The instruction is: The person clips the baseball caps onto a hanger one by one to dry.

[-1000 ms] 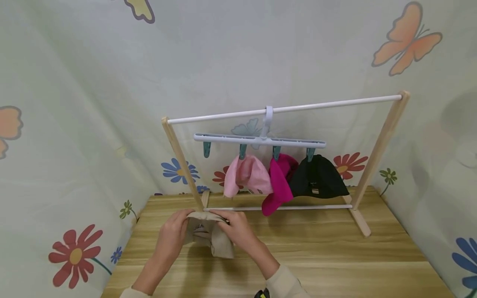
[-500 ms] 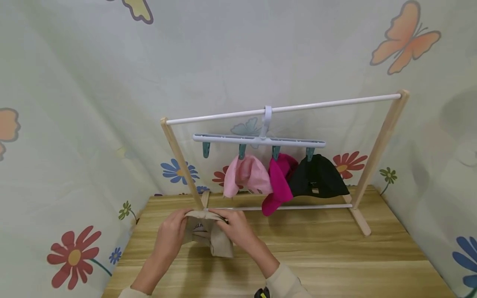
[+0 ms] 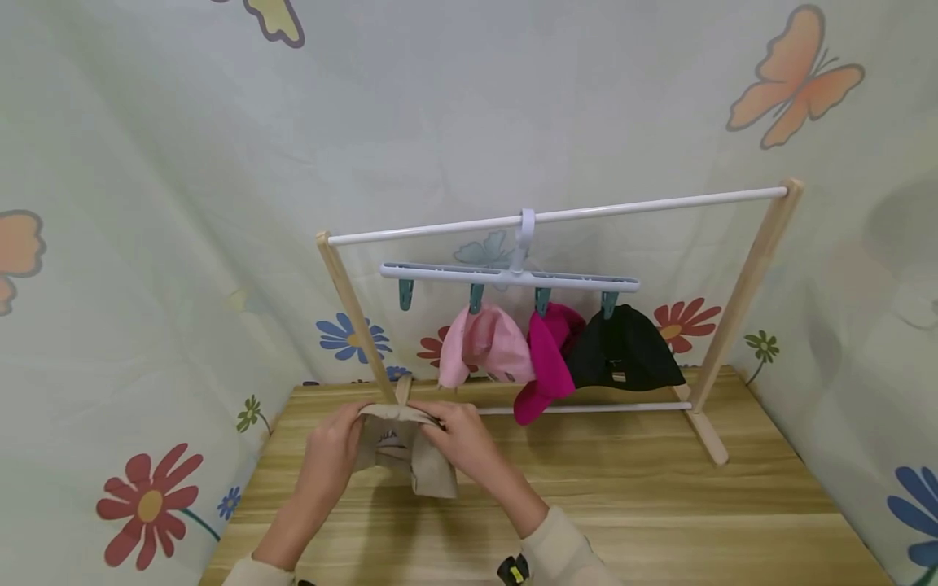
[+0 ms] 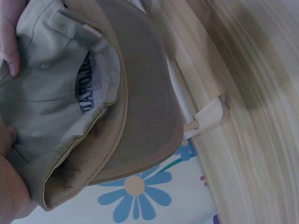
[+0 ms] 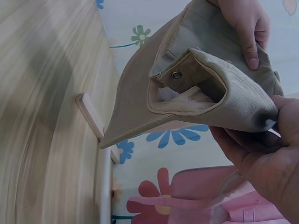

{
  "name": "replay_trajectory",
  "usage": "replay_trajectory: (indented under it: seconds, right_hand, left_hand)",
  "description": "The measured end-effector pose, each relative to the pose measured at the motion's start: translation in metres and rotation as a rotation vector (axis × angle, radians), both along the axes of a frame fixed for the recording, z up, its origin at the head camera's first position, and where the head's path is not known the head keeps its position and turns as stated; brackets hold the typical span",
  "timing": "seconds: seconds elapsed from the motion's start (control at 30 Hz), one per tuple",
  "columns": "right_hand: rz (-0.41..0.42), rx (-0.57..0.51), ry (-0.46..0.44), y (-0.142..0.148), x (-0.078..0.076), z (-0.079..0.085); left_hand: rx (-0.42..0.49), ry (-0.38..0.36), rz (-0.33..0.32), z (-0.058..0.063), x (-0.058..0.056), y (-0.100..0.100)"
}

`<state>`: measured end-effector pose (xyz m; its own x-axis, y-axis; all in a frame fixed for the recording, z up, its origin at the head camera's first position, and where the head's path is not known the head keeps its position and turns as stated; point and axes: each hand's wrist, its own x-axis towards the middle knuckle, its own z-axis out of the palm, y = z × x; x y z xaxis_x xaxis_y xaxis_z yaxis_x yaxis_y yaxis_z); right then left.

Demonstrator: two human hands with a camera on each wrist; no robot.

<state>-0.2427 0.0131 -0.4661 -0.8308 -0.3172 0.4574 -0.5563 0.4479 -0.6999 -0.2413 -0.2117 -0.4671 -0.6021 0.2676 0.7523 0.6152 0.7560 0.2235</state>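
Note:
A beige baseball cap [image 3: 434, 472] is held above the tabletop by both hands, near the rack's left foot. My left hand [image 3: 327, 452] pinches the cap's upper edge at its left end. My right hand [image 3: 463, 439] grips the same edge further right, thumb on the near side. In the left wrist view, the cap's underside, its brim [image 4: 145, 88] and dark lettering through the back opening show. The right wrist view has the folded cap [image 5: 247, 95] with a snap on its strap, fingers of both hands on the crown.
A wooden rack [image 3: 747, 285] carries a pale hanger [image 3: 454, 273]. Its leftmost green clip [image 3: 405, 295] holds nothing. A light pink cap [image 3: 487, 346], a magenta cap [image 3: 550, 358] and a black cap [image 3: 626, 350] hang from the other clips. A flowered curtain [image 3: 183, 163] surrounds the wooden table [image 3: 623, 488].
Both hands and the beige cap have shifted slightly up and left in the head view, toward the rack's left foot. The hanging caps stay where they were.

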Motion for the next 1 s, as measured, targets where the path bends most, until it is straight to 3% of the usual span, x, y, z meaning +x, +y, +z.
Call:
replay_trajectory:
  seconds: [0.53, 1.0]
  right_hand:
    - [-0.016, -0.012, 0.014, -0.006, -0.003, 0.014]
    - [0.004, -0.023, 0.025, -0.005, -0.006, 0.023]
  left_hand:
    - [0.007, -0.001, -0.019, 0.020, -0.005, -0.005]
    - [-0.003, 0.001, 0.014, 0.034, -0.007, -0.005]
